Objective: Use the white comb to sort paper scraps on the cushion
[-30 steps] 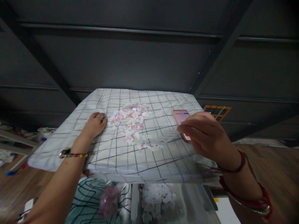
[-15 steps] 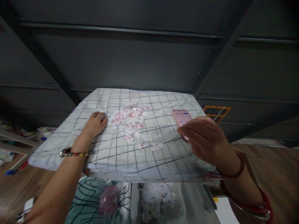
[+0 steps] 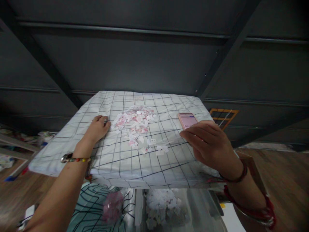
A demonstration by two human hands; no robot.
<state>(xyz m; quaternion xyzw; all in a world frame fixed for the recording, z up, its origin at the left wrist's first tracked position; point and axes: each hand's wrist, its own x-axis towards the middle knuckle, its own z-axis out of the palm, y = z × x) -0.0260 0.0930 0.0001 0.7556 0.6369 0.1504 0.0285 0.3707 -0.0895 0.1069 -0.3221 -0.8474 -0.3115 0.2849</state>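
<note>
My left hand (image 3: 100,126) rests on the checked cloth at the left, fingers loosely bent and thumb apart, with nothing in it. Just right of it lies a loose heap of small white and pink paper pieces (image 3: 138,117), with several stray pieces (image 3: 160,149) spread toward the front. My right hand (image 3: 209,146) hovers over the right side, thumb and fingers pressed together in a pinch. Whatever the fingertips hold, if anything, is too small to make out. Partly hidden behind this hand is a phone (image 3: 187,120) in a pink case, its screen lit with a timer.
The checked cloth (image 3: 169,109) covers a table against a dark panelled wall (image 3: 130,64). Below the front edge, a clear plastic bin (image 3: 200,206) holds more paper pieces (image 3: 163,199). Beside it, a pink plastic bundle (image 3: 113,206) lies on green patterned fabric (image 3: 89,206).
My right hand has shifted slightly left and now covers more of the phone. The left hand stays in place.
</note>
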